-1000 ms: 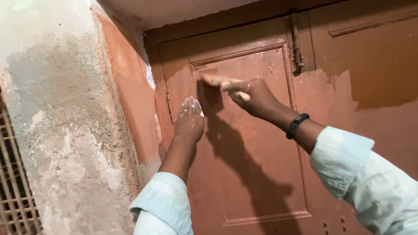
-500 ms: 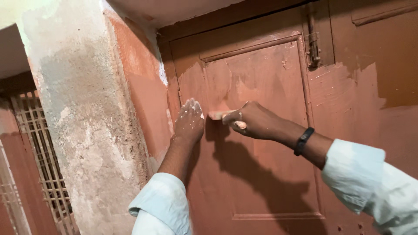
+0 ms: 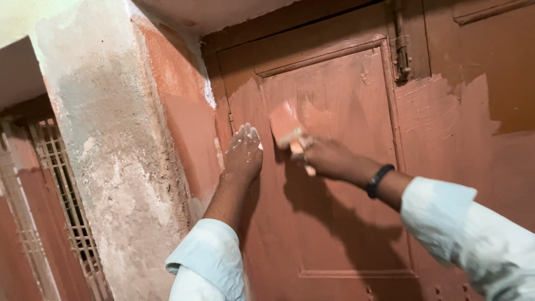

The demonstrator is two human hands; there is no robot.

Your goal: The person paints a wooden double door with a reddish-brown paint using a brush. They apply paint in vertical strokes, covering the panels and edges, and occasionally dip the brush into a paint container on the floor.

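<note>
**Brush swings left across the door panel**

Since half a second ago, our right hand point(image 3: 329, 159) has carried the brush point(image 3: 287, 125) leftward and tipped it upward, so its bristles now press on the recessed panel just beside our left hand point(image 3: 243, 153); our view has also drifted right, showing less of the window grille point(image 3: 56, 189).

We grasp the brush handle in a clenched right hand, a dark band on that wrist. Our left hand is flat and unclenched, palm against the door point(image 3: 334, 223), fingers speckled with pale paint, holding nothing.

We judge the work well along but unfinished. Wet reddish-brown coat covers the panel, the frame below and a ragged-edged sweep to the right of the latch bolt point(image 3: 400, 50). The upper right of the door shows the older, darker brown, and the strip above the panel looks dark too.

Fresh paint lies matt and streaky, with raised brush ridges near the bolt. The door seems to be sheet metal with pressed rectangular mouldings. Beside it, the plaster pillar point(image 3: 106, 145) is rough, pitted and grey-white, its inner face smeared with the same red-brown.
</note>
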